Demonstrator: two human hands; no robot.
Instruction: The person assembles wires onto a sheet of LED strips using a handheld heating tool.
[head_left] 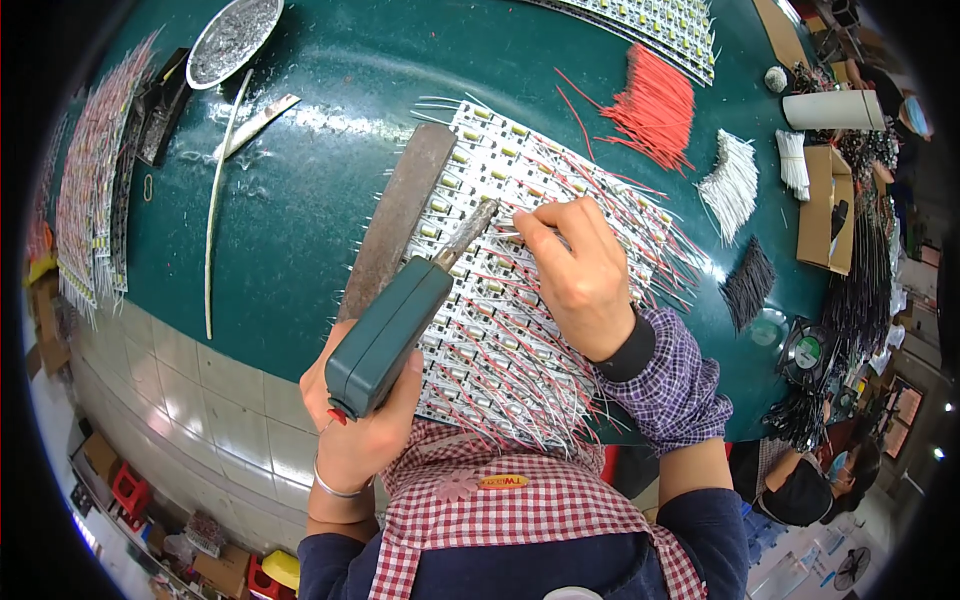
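My left hand (370, 425) is wrapped around the green handle of a soldering gun (390, 330). Its metal tip, coated in solder, reaches over a white panel of small circuit boards (482, 178). Right beside the tip, my right hand (580, 270) is closed in a pinch at a thin white wire (506, 235) on the panel. Many red and white wires (500, 370) stick out from the boards, mostly on the near and right parts. A dark flat metal bar (400, 210) lies along the panel's left edge.
On the green table (300, 210) lie bundles of red wires (655, 105), white wires (732, 185) and black wires (750, 283). A bowl of solder scraps (232, 42) stands far left, near a long pale strip (213, 230). More panels are stacked left. Co-workers sit at right.
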